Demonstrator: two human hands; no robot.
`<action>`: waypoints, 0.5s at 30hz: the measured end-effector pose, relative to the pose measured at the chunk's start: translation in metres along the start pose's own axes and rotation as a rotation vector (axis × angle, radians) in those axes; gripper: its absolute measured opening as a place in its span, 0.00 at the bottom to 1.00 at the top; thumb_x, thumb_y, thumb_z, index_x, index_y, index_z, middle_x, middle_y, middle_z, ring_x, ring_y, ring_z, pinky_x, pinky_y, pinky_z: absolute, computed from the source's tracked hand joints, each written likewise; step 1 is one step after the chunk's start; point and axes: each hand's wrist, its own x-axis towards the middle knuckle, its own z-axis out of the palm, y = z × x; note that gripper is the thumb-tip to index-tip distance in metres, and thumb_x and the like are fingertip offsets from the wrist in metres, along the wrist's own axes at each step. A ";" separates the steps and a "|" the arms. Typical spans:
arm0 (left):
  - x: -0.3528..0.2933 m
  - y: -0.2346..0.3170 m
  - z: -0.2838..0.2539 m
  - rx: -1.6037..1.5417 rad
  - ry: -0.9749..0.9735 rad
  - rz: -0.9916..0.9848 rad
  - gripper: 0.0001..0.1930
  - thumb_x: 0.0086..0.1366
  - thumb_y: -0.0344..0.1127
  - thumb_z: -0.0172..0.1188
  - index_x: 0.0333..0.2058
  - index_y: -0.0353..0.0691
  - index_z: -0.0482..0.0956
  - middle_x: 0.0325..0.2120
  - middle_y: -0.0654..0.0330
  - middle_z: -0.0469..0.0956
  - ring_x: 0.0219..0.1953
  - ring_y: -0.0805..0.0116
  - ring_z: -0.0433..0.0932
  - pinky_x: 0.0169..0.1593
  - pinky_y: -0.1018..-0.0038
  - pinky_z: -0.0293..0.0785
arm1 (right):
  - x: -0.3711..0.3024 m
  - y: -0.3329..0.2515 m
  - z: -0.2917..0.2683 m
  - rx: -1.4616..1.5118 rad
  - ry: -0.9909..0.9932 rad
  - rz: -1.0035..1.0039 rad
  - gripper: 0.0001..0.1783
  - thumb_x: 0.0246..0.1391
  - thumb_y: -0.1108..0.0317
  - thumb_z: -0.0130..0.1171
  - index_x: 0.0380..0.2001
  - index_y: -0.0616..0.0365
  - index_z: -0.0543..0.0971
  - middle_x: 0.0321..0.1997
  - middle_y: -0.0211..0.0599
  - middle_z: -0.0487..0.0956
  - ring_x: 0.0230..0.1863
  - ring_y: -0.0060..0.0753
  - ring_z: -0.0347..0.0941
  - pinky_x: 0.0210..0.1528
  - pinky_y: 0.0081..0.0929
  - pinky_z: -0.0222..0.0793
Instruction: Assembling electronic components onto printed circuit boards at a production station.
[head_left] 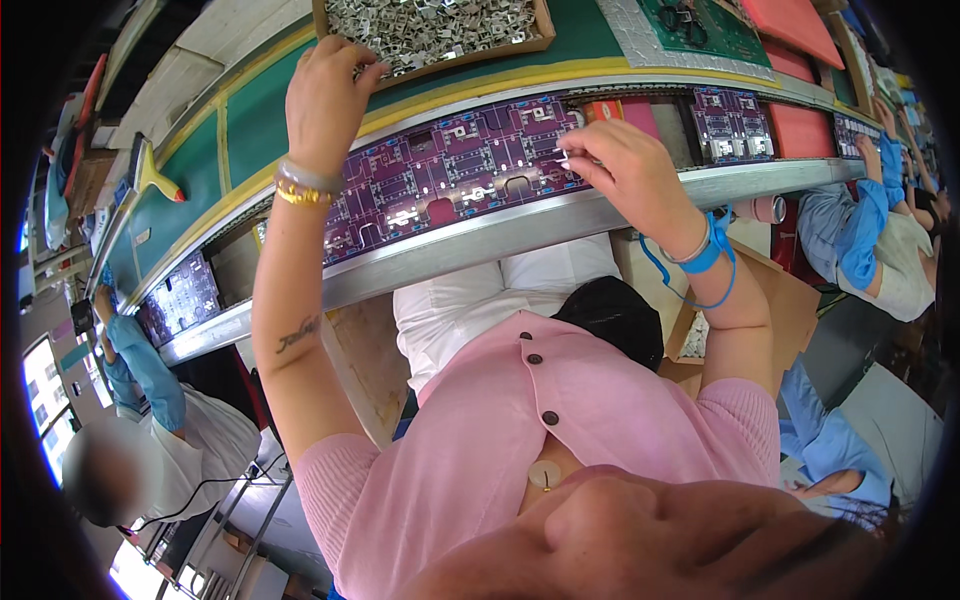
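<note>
My left hand (332, 95) is at the near left corner of a shallow cardboard box (470, 65) heaped with small silvery metal clips (440, 28). Its fingers are curled and pinched at the box's edge; what is between the fingertips, if anything, is too small to make out. Over the right part of a purple circuit board panel (470, 187), my right hand (628, 165) pinches a small silvery metal clip (563, 156) between thumb and forefinger. Several similar metal pieces sit on the panel, which lies in a metal-railed conveyor line. A blue strap (716, 250) circles my right wrist.
A metal rail (480, 232) runs along the conveyor's near side. More panels (733, 125) lie right and left along the line. A yellow-handled tool (155, 175) rests on the green bench at left; scissors (683, 22) lie at the back right. Co-workers sit on both sides.
</note>
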 end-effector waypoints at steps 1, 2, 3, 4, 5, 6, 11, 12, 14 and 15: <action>0.006 -0.002 0.004 0.091 -0.045 -0.004 0.09 0.52 0.39 0.63 0.25 0.39 0.80 0.27 0.59 0.75 0.34 0.57 0.73 0.37 0.65 0.70 | -0.005 0.002 0.002 -0.007 0.001 0.008 0.10 0.46 0.72 0.59 0.35 0.57 0.75 0.33 0.38 0.76 0.36 0.41 0.72 0.37 0.33 0.69; 0.009 -0.002 0.005 0.075 -0.078 -0.013 0.11 0.52 0.42 0.63 0.24 0.40 0.81 0.27 0.59 0.75 0.34 0.56 0.73 0.37 0.64 0.70 | -0.011 0.004 0.005 -0.046 0.010 0.002 0.10 0.46 0.72 0.59 0.34 0.58 0.75 0.33 0.37 0.75 0.36 0.41 0.71 0.36 0.33 0.69; 0.010 -0.003 0.006 0.066 -0.079 -0.010 0.11 0.52 0.42 0.63 0.24 0.40 0.81 0.27 0.59 0.75 0.34 0.56 0.73 0.37 0.64 0.70 | -0.014 0.005 0.006 -0.085 0.019 -0.005 0.09 0.45 0.72 0.60 0.33 0.58 0.75 0.33 0.37 0.74 0.36 0.40 0.70 0.36 0.33 0.68; 0.012 -0.004 0.007 0.054 -0.104 -0.025 0.10 0.52 0.41 0.63 0.24 0.40 0.81 0.26 0.59 0.75 0.34 0.57 0.73 0.37 0.64 0.70 | -0.015 0.004 0.005 -0.090 0.019 0.004 0.09 0.45 0.72 0.60 0.33 0.58 0.75 0.33 0.37 0.74 0.36 0.40 0.70 0.36 0.33 0.68; 0.012 -0.005 0.008 0.043 -0.129 -0.041 0.10 0.52 0.40 0.63 0.25 0.40 0.81 0.26 0.59 0.75 0.35 0.57 0.73 0.37 0.64 0.70 | -0.014 0.003 0.006 -0.118 -0.008 -0.017 0.09 0.44 0.73 0.59 0.32 0.58 0.75 0.32 0.36 0.73 0.37 0.39 0.69 0.36 0.32 0.68; 0.012 -0.006 0.007 0.016 -0.122 -0.029 0.09 0.52 0.40 0.63 0.26 0.40 0.81 0.25 0.59 0.76 0.32 0.58 0.74 0.36 0.65 0.70 | -0.013 0.002 0.006 -0.145 -0.036 -0.040 0.08 0.42 0.73 0.59 0.30 0.58 0.75 0.32 0.35 0.72 0.37 0.38 0.68 0.36 0.32 0.68; 0.007 0.004 -0.011 -0.141 -0.068 -0.193 0.09 0.55 0.38 0.63 0.32 0.39 0.81 0.30 0.58 0.79 0.31 0.64 0.78 0.36 0.73 0.73 | -0.011 0.009 0.015 -0.186 -0.101 -0.112 0.09 0.39 0.73 0.59 0.29 0.59 0.76 0.32 0.34 0.70 0.38 0.37 0.66 0.38 0.30 0.67; 0.004 0.006 -0.014 -0.186 -0.048 -0.260 0.10 0.56 0.37 0.62 0.35 0.39 0.81 0.32 0.58 0.80 0.31 0.68 0.79 0.36 0.77 0.73 | -0.011 0.010 0.017 -0.190 -0.129 -0.118 0.10 0.38 0.74 0.61 0.30 0.59 0.76 0.33 0.34 0.71 0.38 0.37 0.66 0.40 0.29 0.67; -0.009 -0.007 -0.020 -0.378 -0.024 -0.265 0.11 0.58 0.35 0.61 0.38 0.39 0.80 0.32 0.59 0.80 0.33 0.72 0.78 0.37 0.79 0.73 | -0.009 0.011 0.021 -0.228 -0.142 -0.143 0.10 0.38 0.74 0.59 0.30 0.59 0.76 0.33 0.34 0.70 0.38 0.37 0.66 0.39 0.29 0.67; -0.016 -0.013 -0.024 -0.572 0.000 -0.264 0.12 0.59 0.34 0.60 0.41 0.38 0.79 0.33 0.60 0.80 0.34 0.77 0.78 0.39 0.81 0.72 | -0.007 0.012 0.022 -0.269 -0.152 -0.164 0.10 0.38 0.74 0.58 0.30 0.60 0.76 0.33 0.34 0.70 0.37 0.36 0.66 0.39 0.29 0.67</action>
